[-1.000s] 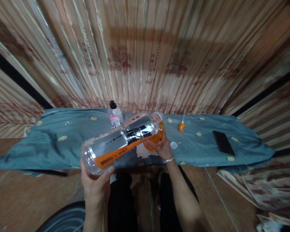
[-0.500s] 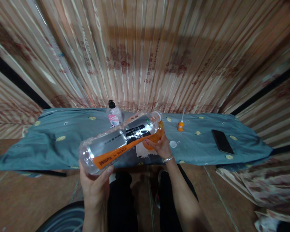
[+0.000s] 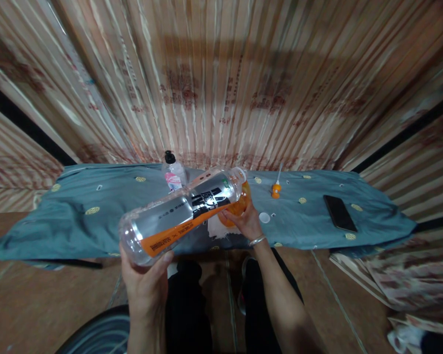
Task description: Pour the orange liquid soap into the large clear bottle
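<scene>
My left hand grips the base of a large clear plastic bottle with a silver, black and orange label. The bottle is tilted, its uncapped mouth up and to the right, over an orange bottle. My right hand, with a silver bangle at the wrist, is wrapped round that orange bottle. The large bottle hides part of it, including its opening. Under the orange bottle lies a whitish cloth or paper. An orange pump top with a pale tube stands to the right, near a white round cap.
A clear bottle with a black top stands behind the tilted bottle. A black phone lies at the right on the green-blue cloth-covered table. Striped curtains hang behind. A round dark-rimmed object is on the floor.
Almost nothing differs. Both hands hold the two bottles in nearly the same pose, and the view has shifted very slightly.
</scene>
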A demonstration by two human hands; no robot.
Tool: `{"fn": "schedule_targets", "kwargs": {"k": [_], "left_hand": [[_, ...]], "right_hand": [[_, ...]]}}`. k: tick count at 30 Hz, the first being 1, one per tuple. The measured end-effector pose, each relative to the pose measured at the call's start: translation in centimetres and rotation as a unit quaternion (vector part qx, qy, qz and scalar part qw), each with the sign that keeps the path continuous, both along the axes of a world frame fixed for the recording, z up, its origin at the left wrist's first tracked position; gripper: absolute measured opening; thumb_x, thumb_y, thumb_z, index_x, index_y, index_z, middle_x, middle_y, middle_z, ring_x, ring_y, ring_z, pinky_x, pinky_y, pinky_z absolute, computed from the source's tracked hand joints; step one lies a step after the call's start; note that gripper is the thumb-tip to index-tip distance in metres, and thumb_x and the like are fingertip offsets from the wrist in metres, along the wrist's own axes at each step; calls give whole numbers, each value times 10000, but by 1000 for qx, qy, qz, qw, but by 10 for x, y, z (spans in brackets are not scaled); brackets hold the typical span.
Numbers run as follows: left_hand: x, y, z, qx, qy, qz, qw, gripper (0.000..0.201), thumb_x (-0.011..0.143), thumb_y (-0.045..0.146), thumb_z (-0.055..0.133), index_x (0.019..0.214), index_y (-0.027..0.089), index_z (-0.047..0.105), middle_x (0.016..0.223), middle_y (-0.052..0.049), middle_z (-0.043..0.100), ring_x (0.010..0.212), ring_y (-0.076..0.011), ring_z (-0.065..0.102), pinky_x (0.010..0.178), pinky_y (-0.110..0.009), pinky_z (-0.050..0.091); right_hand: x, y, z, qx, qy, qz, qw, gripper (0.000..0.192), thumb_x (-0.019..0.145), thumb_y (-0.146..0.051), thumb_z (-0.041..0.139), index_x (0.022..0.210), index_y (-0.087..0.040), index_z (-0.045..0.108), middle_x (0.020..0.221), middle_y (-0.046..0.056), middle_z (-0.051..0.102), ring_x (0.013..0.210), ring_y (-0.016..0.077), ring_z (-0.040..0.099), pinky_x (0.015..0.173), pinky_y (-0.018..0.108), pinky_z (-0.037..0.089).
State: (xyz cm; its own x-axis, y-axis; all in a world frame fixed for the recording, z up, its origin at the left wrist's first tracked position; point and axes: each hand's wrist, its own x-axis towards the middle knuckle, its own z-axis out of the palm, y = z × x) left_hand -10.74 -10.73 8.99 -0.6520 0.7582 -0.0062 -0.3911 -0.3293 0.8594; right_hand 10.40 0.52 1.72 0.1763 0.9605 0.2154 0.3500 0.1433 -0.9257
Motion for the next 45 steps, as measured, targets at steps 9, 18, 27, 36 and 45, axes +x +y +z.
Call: {"fn": "schedule_targets", "kwargs": {"k": [9, 18, 27, 36, 45], "left_hand": [[0, -1, -1, 3, 27, -6, 1000, 923, 409, 257, 995, 1273, 251, 673, 1121, -55, 724, 1099, -297, 674, 1055, -450, 485], [1, -1, 3, 0, -7, 3, 1000, 931, 353, 218, 1006, 1234, 258, 709, 1094, -34, 740, 988, -233, 688, 1008, -393, 520], [1, -2, 1, -6, 2, 2, 1000, 878, 378, 233, 1002, 1205, 273, 708, 1086, -29, 740, 1026, -264, 689, 1033, -419, 502], [1, -2, 1, -5, 11, 5, 1000, 856, 380, 235, 998, 1185, 247, 707, 1048, -28, 733, 1011, -261, 690, 1008, -415, 515], [0, -1, 1, 5, 28, 0, 1000, 798, 403, 252, 996, 1148, 269, 711, 1077, -38, 726, 1094, -296, 679, 1060, -461, 489]], "right_hand": [[2, 0, 1, 4, -4, 12, 1000, 813, 642, -513, 847, 1326, -194, 543, 1140, 114, 762, 1068, 345, 729, 949, 519, 585], [1, -1, 4, 3, 17, 26, 1000, 819, 652, -493, 842, 1343, -189, 524, 1151, 111, 762, 1083, 332, 727, 967, 508, 577], [1, -1, 4, -1, 5, 15, 1000, 830, 632, -509, 853, 1337, -200, 541, 1139, 115, 762, 1105, 350, 720, 964, 522, 582], [2, 0, 2, 2, 12, 20, 1000, 826, 639, -485, 851, 1345, -192, 537, 1152, 114, 764, 1088, 347, 732, 968, 528, 584], [2, 0, 1, 3, 9, 17, 1000, 819, 642, -501, 849, 1338, -191, 547, 1135, 108, 769, 1064, 334, 738, 945, 515, 596]]}}
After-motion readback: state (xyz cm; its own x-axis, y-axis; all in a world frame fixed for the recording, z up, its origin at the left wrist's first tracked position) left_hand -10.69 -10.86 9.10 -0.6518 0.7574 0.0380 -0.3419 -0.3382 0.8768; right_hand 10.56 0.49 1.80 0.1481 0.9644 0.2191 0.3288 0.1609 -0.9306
